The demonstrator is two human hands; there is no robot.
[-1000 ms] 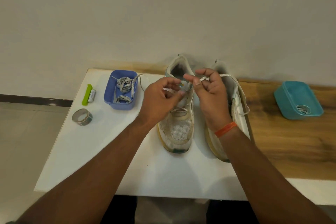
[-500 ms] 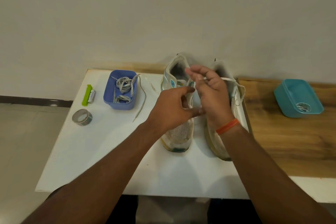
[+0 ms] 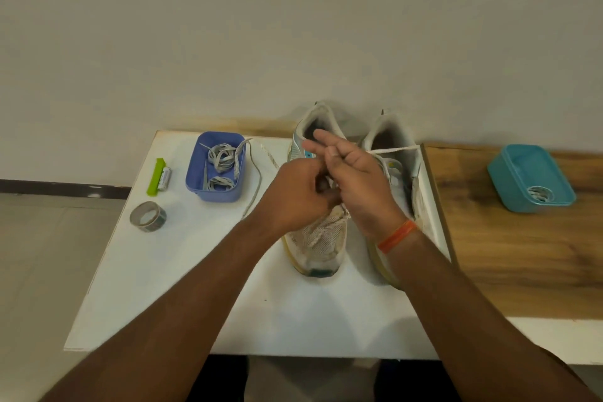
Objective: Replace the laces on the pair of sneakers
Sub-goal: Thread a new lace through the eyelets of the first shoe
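While the lacing zone of the left sneaker (image 3: 321, 235) is being covered by both hands, eyelets cannot be made out. The lace (image 3: 393, 150) is being pinched by the right hand (image 3: 355, 178), upper fingers extended; the left hand (image 3: 295, 194) is being held curled, its grip indistinct. The right sneaker (image 3: 396, 153) is being crowded against the white board (image 3: 182, 271) edge.

Your left hand (image 3: 295, 192) & right hand (image 3: 354, 179) are covering the left sneaker's (image 3: 318, 238) eyelets, so the lace (image 3: 396, 149) grip btwn your fingers isn't showing. Your right forearm is hiding the right sneaker's (image 3: 396, 153) toe. Both arms are getting cut off at the bottom edge. The coil in the teal tub (image 3: 530, 178) is looking too small to ID.
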